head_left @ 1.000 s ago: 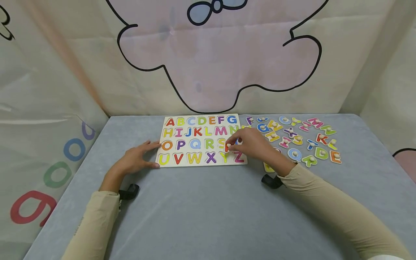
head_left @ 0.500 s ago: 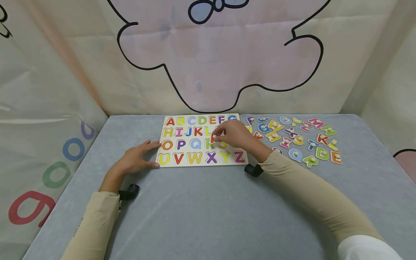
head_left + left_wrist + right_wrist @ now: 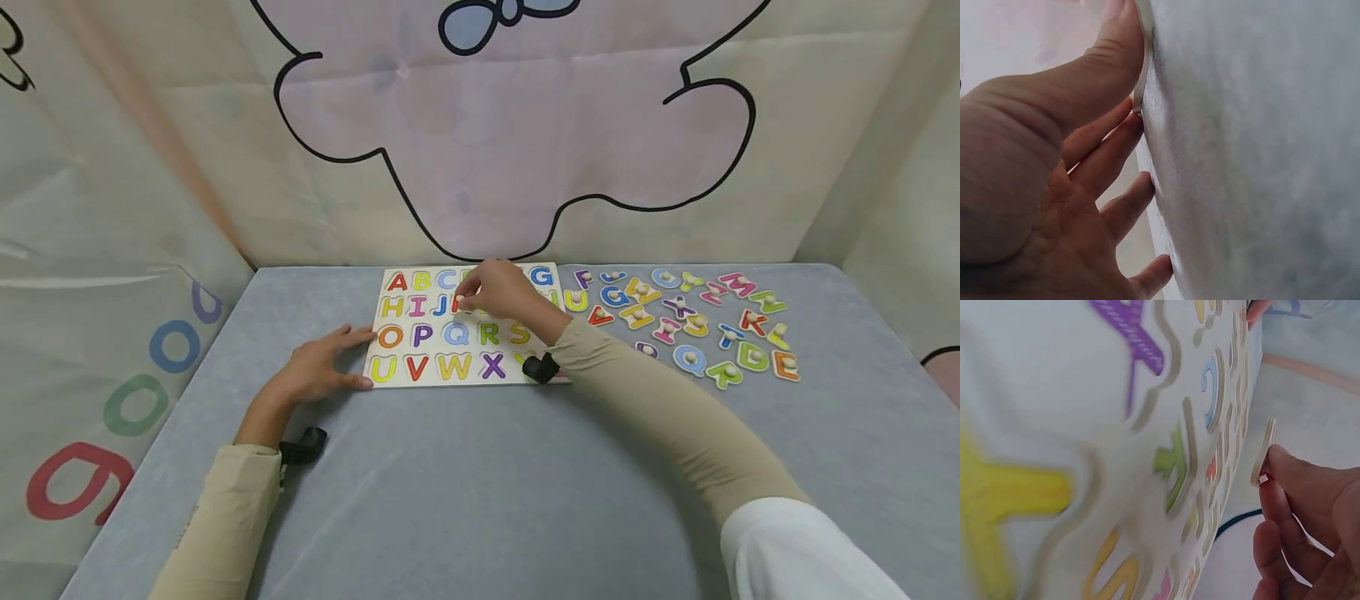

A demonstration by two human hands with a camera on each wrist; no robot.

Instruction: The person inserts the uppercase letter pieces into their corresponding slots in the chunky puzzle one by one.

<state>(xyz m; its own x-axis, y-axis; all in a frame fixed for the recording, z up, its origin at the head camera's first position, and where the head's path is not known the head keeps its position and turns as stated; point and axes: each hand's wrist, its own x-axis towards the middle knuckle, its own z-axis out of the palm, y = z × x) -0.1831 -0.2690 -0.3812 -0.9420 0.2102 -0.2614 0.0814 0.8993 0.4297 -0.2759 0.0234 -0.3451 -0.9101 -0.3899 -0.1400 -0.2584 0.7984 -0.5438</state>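
Observation:
A white alphabet board (image 3: pixel 437 351) with colored letter recesses lies flat near the back of the table. My right hand (image 3: pixel 510 292) is over its second row, around the J and K, pinching a thin letter puzzle piece (image 3: pixel 1264 456) between thumb and fingers. That piece appears edge-on in the right wrist view, above the board; earlier head frames show red on it. My left hand (image 3: pixel 311 367) rests at the board's left edge, thumb (image 3: pixel 1113 47) and fingertips against the side, fingers extended. The right hand hides parts of the upper rows.
Many knobbed letter pieces, among them a red K (image 3: pixel 752 322), a blue Q (image 3: pixel 689 359) and an orange E (image 3: pixel 786 365), lie scattered right of the board. A grey cloth (image 3: pixel 450 500) covers the table. Behind rises a printed fabric wall (image 3: pixel 600 125).
My right hand has carried the red puzzle piece leftward and away from me across the board, from near the S to near the K. The left hand has stayed at the board's edge.

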